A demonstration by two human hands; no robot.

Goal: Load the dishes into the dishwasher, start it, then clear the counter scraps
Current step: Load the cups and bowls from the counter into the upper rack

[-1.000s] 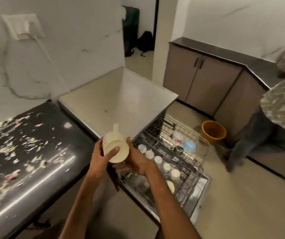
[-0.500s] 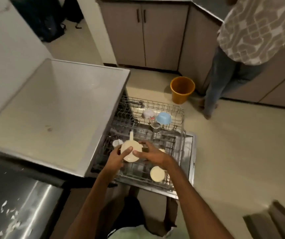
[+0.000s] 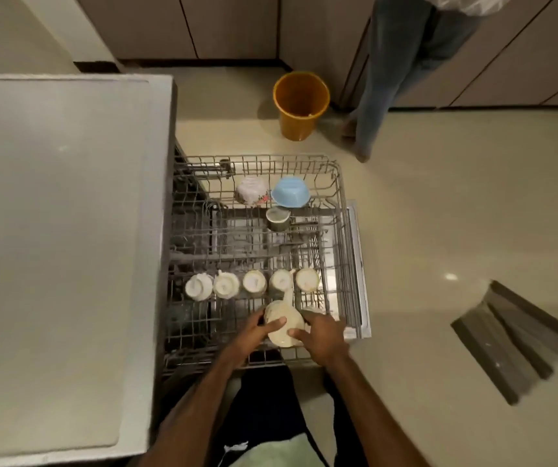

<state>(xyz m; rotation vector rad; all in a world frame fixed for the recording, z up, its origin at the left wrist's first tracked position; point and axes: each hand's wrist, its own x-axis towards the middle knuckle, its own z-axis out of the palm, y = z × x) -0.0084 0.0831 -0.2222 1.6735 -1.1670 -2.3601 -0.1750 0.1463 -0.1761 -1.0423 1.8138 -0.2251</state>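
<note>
Both hands, left hand (image 3: 254, 333) and right hand (image 3: 321, 335), clasp the cream cup (image 3: 284, 326), handle apparently pointing toward the cup row (image 3: 254, 284), just beyond.

Both your bare forearms reach up from the bottom edge and converge toward the middle. Your left hand (image 3: 255, 330) comes in from 7 o'clock, fingers curled and thumb laid across the cream cup (image 3: 284, 326) it grips. Your right hand (image 3: 321, 335) comes in from 5 o'clock, palm down, fingertips pressed to the same cup's 3 o'clock side.
</note>
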